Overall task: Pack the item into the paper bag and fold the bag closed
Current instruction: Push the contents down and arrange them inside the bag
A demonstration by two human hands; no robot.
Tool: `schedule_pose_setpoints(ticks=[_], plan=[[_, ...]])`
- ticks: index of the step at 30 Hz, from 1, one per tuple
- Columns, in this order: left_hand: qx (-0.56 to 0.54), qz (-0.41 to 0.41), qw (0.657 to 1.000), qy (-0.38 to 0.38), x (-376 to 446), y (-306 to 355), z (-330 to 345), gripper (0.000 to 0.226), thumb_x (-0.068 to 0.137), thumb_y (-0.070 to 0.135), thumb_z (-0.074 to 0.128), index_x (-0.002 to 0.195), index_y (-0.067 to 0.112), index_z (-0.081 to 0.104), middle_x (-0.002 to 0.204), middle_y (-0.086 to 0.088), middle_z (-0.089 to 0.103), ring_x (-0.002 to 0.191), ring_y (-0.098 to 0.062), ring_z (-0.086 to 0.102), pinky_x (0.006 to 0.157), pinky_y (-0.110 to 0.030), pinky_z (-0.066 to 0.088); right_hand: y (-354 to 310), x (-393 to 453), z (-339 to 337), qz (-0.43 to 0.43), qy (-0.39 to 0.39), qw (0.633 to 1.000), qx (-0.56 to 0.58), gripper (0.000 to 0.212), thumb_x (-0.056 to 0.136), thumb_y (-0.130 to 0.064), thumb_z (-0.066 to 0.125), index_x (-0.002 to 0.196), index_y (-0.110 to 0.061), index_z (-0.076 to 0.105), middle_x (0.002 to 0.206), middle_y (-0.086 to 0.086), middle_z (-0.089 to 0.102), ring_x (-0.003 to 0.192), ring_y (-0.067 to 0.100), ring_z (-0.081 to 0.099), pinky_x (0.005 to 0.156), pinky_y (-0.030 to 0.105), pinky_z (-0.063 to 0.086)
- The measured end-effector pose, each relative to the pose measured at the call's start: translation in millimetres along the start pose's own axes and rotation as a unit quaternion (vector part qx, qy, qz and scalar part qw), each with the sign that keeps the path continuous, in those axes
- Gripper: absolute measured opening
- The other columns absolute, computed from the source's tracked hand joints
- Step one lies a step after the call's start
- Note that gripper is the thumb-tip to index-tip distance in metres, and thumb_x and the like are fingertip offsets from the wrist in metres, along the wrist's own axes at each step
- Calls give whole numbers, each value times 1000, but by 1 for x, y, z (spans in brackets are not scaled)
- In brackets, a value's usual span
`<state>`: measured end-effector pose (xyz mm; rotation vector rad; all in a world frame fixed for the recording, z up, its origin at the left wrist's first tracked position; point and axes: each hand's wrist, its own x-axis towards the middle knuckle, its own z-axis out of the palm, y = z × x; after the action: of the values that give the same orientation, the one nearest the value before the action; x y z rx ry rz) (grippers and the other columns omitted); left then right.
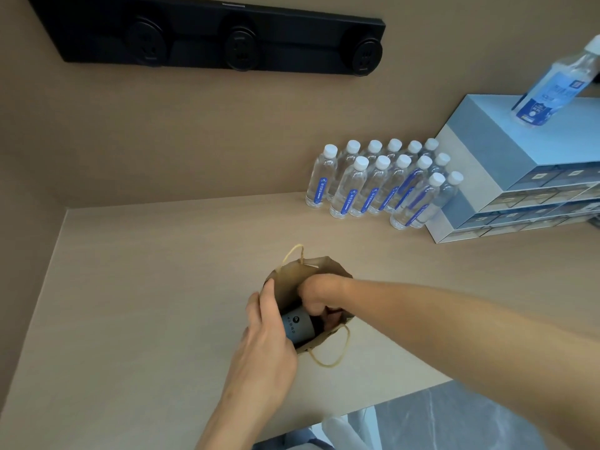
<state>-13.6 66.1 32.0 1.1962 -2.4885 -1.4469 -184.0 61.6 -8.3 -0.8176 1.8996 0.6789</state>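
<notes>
Right hand point(319, 292) first: from the head camera I see it pushed down into the open paper bag point(293, 274), fingers curled under. I cannot tell how tight they are or whether they grip anything, because the bag and the hand hide them. My left hand point(266, 332) is at the near left edge of the bag's mouth, fingers pinched on the paper to keep it open. Inside the bag I can see the item, a gray cup point(297, 328) with a small round mark, lying on its side just beside the right hand's fingers.

I think the packing part is nearly done, since the cup is already inside. What is left is to pull the right hand out, press the top flat and fold the bag closed. The two string handles point(337, 355) stick out loose. Water bottles point(380, 183) and a blue drawer box point(506, 177) sit well apart on the table point(146, 303).
</notes>
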Motion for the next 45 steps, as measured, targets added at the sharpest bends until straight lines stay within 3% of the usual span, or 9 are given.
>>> schedule_pose_setpoints(ticks=[5,10,17,20,25,32,36,41,45], plan=[[-1,18,1000,-7,2,0,-1,82,82,-1,34,142,43,-1,151,12,14,114,-27,51,89,-39,47,-9,25,25,45,-49,983,169,15,93,-14,51,86,-1,55,84,15,57,65,26,52,71,34,47],[-15,22,1000,-6,4,-9,2,82,84,-2,35,145,42,-1,155,13,11,122,-26,47,89,-33,40,-17,25,42,19,-9,953,302,17,92,-17,57,84,-4,49,70,11,47,57,22,43,54,31,39],[-13,16,1000,-20,12,-17,5,88,81,-9,39,149,33,2,158,0,13,131,-29,38,95,-33,37,-25,-5,44,-141,157,977,-14,28,88,-25,54,104,-4,65,63,6,45,59,26,48,59,37,50],[-23,27,999,-28,10,-13,7,91,80,-11,39,149,35,3,158,2,12,135,-24,32,101,-33,37,-26,4,47,-134,146,980,-9,30,90,-25,52,113,-7,61,94,15,64,91,35,62,80,46,53],[-27,30,999,-36,8,-10,7,91,81,-9,39,147,43,2,153,14,12,131,-20,34,94,-49,51,-33,13,51,-106,43,986,124,41,99,-17,41,138,-6,42,143,18,44,132,32,41,110,40,32],[-29,57,998,-15,10,-11,11,94,76,-15,40,149,34,7,156,8,14,117,11,23,103,-22,26,-42,26,63,-109,50,973,195,43,92,-33,49,133,-21,48,135,11,52,126,32,47,106,42,39],[-35,56,998,-7,14,-13,14,96,72,-19,40,151,27,12,157,3,15,126,6,23,103,-15,18,-42,26,69,-88,94,955,265,43,87,-40,50,127,-22,51,130,10,56,120,32,53,96,41,43],[-42,56,997,-10,18,-13,13,93,72,-20,40,150,23,14,155,0,17,112,18,19,86,13,9,-31,20,62,-67,81,965,240,42,88,-34,56,125,-15,53,126,13,59,114,32,57,90,38,47],[-41,54,998,-5,18,-13,11,90,77,-16,40,150,26,11,156,3,15,117,12,22,97,-1,15,-15,17,59,-64,40,964,257,20,93,-28,52,94,-9,58,79,10,59,66,24,57,64,32,50]])
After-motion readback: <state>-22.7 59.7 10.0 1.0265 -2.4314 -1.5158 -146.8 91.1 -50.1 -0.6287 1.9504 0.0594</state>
